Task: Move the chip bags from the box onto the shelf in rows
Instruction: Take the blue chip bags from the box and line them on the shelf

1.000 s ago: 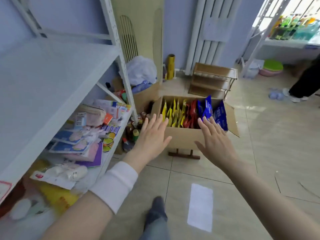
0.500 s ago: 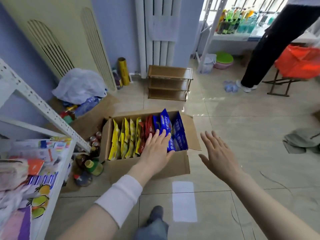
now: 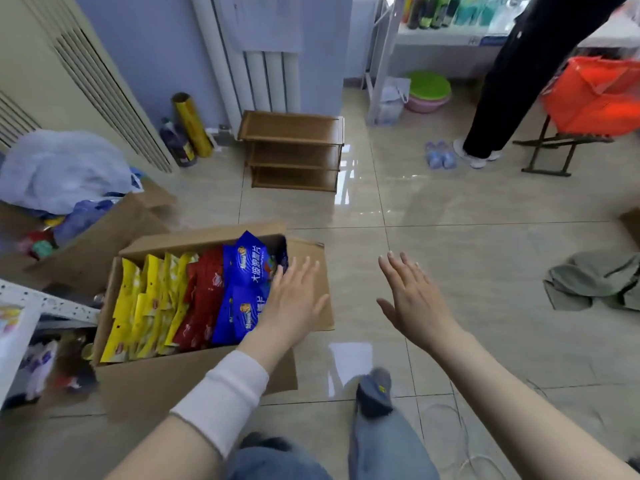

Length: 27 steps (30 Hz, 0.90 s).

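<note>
An open cardboard box stands on the floor at lower left. Inside, chip bags stand on edge: yellow bags at left, red bags in the middle, blue bags at right. My left hand hovers with straight fingers over the box's right end, beside the blue bags, holding nothing. My right hand is spread flat in the air over the floor, to the right of the box, holding nothing. Only a corner of the white shelf shows at the far left.
A small wooden rack stands against the wall behind the box. A second cardboard box with plastic bags lies at left. Another person's legs and a stool with an orange bag are at upper right. A grey cloth lies on the floor.
The view has swung right and closer to the box, and the shelf has slid almost out of sight. My left hand has moved to the box's right end; the right hand stays spread.
</note>
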Tool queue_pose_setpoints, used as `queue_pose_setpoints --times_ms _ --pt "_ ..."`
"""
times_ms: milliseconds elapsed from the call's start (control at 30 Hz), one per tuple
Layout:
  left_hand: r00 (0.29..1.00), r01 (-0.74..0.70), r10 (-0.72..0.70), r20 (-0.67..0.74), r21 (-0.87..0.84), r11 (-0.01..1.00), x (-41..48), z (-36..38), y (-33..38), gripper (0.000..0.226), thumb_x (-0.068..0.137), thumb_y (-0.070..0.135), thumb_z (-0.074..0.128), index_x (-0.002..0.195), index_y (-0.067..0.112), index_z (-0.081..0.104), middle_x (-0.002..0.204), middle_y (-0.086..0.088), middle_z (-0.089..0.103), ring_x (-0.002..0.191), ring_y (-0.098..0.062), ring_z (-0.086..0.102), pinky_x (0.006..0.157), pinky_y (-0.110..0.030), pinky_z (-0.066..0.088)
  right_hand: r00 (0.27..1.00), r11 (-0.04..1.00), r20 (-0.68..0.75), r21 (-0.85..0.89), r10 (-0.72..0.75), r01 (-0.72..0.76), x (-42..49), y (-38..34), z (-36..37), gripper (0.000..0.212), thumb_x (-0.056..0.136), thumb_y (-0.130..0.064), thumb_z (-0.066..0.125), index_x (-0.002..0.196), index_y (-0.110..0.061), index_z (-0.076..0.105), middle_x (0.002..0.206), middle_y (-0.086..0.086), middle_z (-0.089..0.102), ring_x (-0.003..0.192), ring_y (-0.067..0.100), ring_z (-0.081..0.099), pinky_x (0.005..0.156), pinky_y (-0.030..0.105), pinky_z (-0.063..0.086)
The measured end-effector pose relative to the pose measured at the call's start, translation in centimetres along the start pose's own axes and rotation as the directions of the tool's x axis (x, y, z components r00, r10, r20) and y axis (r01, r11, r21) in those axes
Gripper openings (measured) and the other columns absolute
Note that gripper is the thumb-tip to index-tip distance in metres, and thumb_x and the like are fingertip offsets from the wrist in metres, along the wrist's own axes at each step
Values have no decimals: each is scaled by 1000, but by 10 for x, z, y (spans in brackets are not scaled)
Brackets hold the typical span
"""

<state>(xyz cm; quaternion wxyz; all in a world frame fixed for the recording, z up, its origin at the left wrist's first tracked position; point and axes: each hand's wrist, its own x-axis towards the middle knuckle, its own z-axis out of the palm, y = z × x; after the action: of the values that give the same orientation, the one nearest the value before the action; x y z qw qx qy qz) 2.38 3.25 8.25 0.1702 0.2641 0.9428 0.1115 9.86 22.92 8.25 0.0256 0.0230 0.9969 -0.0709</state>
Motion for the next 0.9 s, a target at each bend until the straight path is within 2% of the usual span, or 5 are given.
queue_pose_setpoints --times_ms 167,333,433,600,900 --pt "996 88 -86 19 -88 992 46 12 66 63 97 42 35 149 16 9 157 -1 7 144 -19 1 117 -36 0 996 997 57 -5 -72 72 23 89 -25 73 68 -20 80 130 3 47 130 23 52 121 43 47 97 51 38" --pt "971 235 -238 -3 -162 959 73 16 73 63 97 42 36 148 17 11 157 1 8 144 -16 2 115 -33 -2 985 990 102 30 -138 135 79 125 -23 71 74 -20 76 132 3 44 133 23 49 125 44 42 99 52 36" --pt "934 350 -358 3 -212 912 83 20 58 62 97 43 36 149 19 10 157 2 7 144 -15 1 115 -32 -3 954 968 164 50 -249 244 119 112 -11 70 77 -22 73 134 2 42 136 22 46 128 42 39 102 50 33" --pt "859 479 -511 -18 -322 817 94 19 27 60 98 41 35 148 19 12 157 2 6 144 -14 0 115 -31 -3 840 869 225 92 -494 486 180 68 -2 66 94 -32 47 147 -8 14 154 12 17 143 30 8 113 34 2" --pt "680 651 -731 -47 -420 632 93 3 -24 59 98 41 33 148 19 12 157 2 8 144 -14 1 115 -29 -3 654 711 373 21 -658 703 262 6 -4 66 98 -40 33 148 -15 -1 156 5 2 143 24 -4 108 28 -9"
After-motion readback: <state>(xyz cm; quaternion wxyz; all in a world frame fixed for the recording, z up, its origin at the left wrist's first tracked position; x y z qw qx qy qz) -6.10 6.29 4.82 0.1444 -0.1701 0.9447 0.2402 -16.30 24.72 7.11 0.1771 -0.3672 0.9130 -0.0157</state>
